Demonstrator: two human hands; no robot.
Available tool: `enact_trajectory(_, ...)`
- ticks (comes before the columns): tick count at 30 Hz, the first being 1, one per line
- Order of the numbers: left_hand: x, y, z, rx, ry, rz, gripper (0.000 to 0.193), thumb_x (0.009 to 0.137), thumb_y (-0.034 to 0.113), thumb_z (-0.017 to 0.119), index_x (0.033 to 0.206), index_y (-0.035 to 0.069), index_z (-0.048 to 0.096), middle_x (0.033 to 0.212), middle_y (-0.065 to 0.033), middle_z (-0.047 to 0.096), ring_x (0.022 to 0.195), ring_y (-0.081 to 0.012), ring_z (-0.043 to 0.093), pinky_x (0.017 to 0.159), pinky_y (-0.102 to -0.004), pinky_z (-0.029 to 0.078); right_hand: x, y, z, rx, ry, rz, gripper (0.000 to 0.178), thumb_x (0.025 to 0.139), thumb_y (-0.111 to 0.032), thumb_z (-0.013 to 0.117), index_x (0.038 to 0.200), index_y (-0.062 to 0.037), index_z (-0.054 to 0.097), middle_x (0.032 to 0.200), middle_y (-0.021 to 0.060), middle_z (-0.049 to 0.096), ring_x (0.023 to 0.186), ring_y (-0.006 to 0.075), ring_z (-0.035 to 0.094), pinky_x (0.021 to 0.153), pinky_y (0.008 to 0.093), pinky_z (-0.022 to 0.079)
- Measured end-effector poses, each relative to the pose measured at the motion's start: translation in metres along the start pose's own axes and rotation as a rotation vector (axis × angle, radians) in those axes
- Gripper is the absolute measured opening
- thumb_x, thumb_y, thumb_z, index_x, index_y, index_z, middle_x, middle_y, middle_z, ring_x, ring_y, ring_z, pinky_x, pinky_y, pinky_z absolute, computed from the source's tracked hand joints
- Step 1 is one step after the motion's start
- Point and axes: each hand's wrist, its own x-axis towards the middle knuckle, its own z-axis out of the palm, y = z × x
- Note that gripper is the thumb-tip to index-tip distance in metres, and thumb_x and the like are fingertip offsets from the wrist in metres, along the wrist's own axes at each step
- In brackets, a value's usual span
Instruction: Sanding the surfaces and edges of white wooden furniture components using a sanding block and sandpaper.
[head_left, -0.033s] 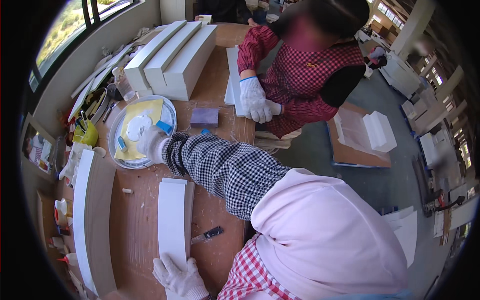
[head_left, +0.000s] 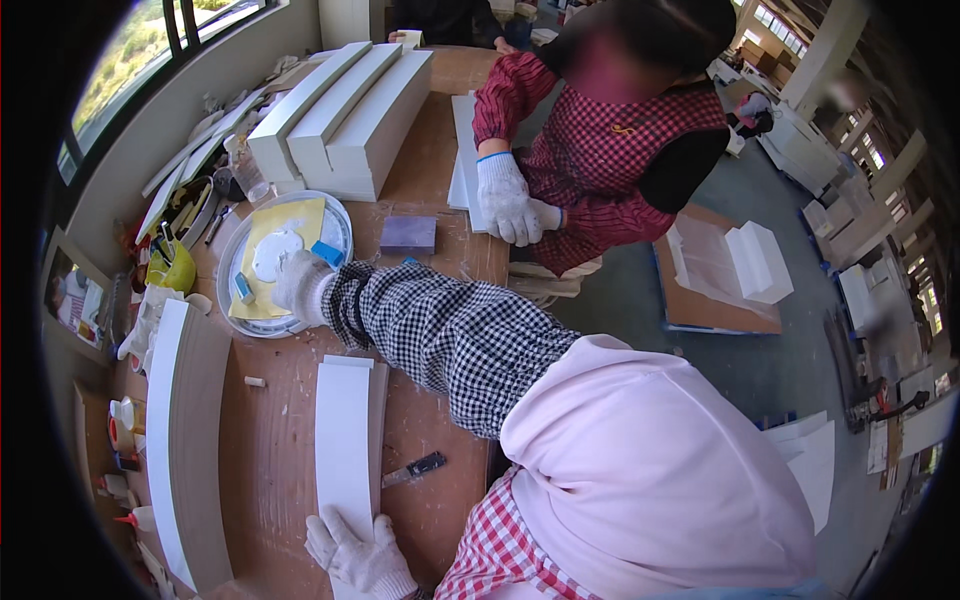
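Observation:
My left hand (head_left: pixel 358 556), in a white knit glove, lies flat with fingers apart on the near end of a long white board (head_left: pixel 343 425). A second strip shows along the board's right side. My right hand (head_left: pixel 299 288), also gloved, is over a round tray (head_left: pixel 340 215) at the tray's near right edge. Its fingers look curled together, and whatever they hold is hidden. In the tray, yellow paper (head_left: pixel 305 214) carries a puddle of white paste (head_left: pixel 270 258). One blue block (head_left: pixel 327 254) sits beside my right hand; another blue block (head_left: pixel 243 289) lies left of it.
A curved white panel (head_left: pixel 185 440) stands on the left. Thick white blocks (head_left: pixel 365 125) are stacked at the back. A purple block (head_left: pixel 408 235) and a utility knife (head_left: pixel 414 469) lie on the table. Across the table corner, a gloved co-worker (head_left: pixel 630 150) handles white boards.

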Motion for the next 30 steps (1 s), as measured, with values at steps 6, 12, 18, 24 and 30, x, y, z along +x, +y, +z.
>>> enact_trajectory(6, -0.006, -0.01, 0.011, 0.036, 0.103, 0.03, 0.075, 0.076, 0.043, 0.08, 0.136, 0.004, 0.057, 0.141, -0.0292, 0.049, 0.128, -0.0491, 0.043, 0.11, -0.0551, 0.037, 0.003, 0.0, -0.023, 0.532, 0.134, 0.427, 0.036, 0.09, -0.03, 0.058, 0.119, -0.0121, 0.069, 0.118, 0.0124, 0.071, 0.103, 0.0294, 0.071, 0.087, 0.0473, 0.053)
enact_trajectory(12, -0.006, -0.005, 0.008, 0.009, 0.094, 0.013, 0.077, 0.074, 0.042, 0.081, 0.137, 0.005, 0.057, 0.14, -0.0288, 0.05, 0.127, -0.048, 0.044, 0.109, -0.0546, 0.037, 0.012, -0.017, 0.0, 0.186, 0.07, 0.217, 0.036, 0.09, -0.031, 0.06, 0.117, -0.011, 0.072, 0.122, 0.0103, 0.071, 0.111, 0.0291, 0.067, 0.082, 0.0478, 0.055)
enact_trajectory(18, -0.002, 0.008, 0.0, 0.004, 0.064, 0.001, 0.076, 0.073, 0.04, 0.082, 0.136, 0.005, 0.058, 0.139, -0.0282, 0.05, 0.125, -0.0473, 0.045, 0.108, -0.0535, 0.038, 0.001, -0.013, -0.012, 0.279, 0.009, 0.264, 0.032, 0.085, -0.027, 0.066, 0.114, -0.0142, 0.072, 0.11, 0.0072, 0.073, 0.101, 0.028, 0.07, 0.076, 0.0453, 0.052)
enact_trajectory(24, 0.006, 0.01, -0.003, 0.049, -0.029, -0.045, 0.077, 0.076, 0.042, 0.081, 0.139, 0.007, 0.056, 0.145, -0.0249, 0.048, 0.13, -0.0456, 0.043, 0.111, -0.0521, 0.037, -0.011, -0.016, -0.015, 0.674, 0.387, 0.403, 0.043, 0.082, -0.026, 0.073, 0.122, -0.0106, 0.066, 0.113, 0.0115, 0.072, 0.102, 0.0321, 0.07, 0.08, 0.0451, 0.054)
enact_trajectory(30, 0.001, -0.004, 0.006, -0.039, -0.052, -0.164, 0.076, 0.068, 0.024, 0.082, 0.135, 0.001, 0.052, 0.143, -0.0228, 0.047, 0.134, -0.0432, 0.041, 0.116, -0.0504, 0.031, -0.085, -0.135, -0.06, 2.164, -0.133, 0.053, 0.04, 0.084, -0.015, 0.073, 0.12, -0.0002, 0.061, 0.096, 0.006, 0.069, 0.082, 0.0111, 0.065, 0.07, 0.0279, 0.054)
